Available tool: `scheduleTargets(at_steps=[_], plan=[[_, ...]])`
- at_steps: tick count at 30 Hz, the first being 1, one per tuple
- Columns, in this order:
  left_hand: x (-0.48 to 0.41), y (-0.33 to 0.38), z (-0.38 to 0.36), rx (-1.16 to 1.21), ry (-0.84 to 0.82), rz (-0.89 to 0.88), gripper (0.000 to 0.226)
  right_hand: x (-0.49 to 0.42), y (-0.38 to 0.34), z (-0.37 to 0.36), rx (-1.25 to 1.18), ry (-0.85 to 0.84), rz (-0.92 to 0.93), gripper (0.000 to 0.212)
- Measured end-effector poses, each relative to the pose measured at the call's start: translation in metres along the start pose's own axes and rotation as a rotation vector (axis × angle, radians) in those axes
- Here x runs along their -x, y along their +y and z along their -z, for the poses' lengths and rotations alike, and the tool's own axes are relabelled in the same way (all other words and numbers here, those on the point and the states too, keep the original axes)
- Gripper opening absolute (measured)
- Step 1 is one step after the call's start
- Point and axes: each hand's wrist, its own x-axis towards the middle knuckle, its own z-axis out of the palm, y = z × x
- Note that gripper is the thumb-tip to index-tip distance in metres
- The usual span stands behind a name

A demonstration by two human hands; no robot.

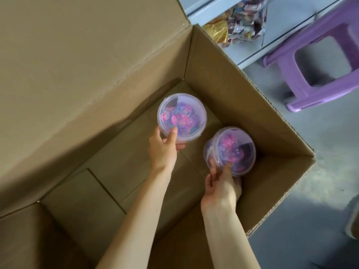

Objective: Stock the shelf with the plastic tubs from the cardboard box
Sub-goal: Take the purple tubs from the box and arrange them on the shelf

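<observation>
A large open cardboard box (223, 78) fills most of the view. Inside it are two round clear plastic tubs with pink and purple contents. My left hand (162, 150) grips the left tub (184, 113) at its near edge, thumb on the lid and fingers underneath. My right hand (221, 183) grips the right tub (235, 146), thumb on the lid rim and fingers round its side. Both tubs are inside the box, toward its far right corner. The shelf (258, 49) edge shows at the top right.
The box flap (77, 65) stands up at the left. On the low shelf lie shiny snack packets (244, 18). A purple plastic stool (314, 61) stands on the grey floor (320, 191) to the right of the box.
</observation>
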Motion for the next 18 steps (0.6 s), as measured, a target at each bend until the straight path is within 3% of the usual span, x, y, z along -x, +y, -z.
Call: scheduleTargets(at_steps=[8, 13, 18], plan=[[0.066, -0.001, 0.080, 0.175, 0.065, -0.006, 0.008, 0.063, 0.011, 0.024, 0.165, -0.217, 0.165, 0.035], [0.112, 0.005, 0.154, 0.253, 0.148, -0.055, 0.006, 0.131, 0.020, 0.056, 0.359, -0.391, 0.352, 0.030], [0.175, 0.030, 0.250, 0.349, 0.110, -0.054, 0.007, 0.231, 0.024, 0.095, 0.364, -0.589, 0.470, 0.032]])
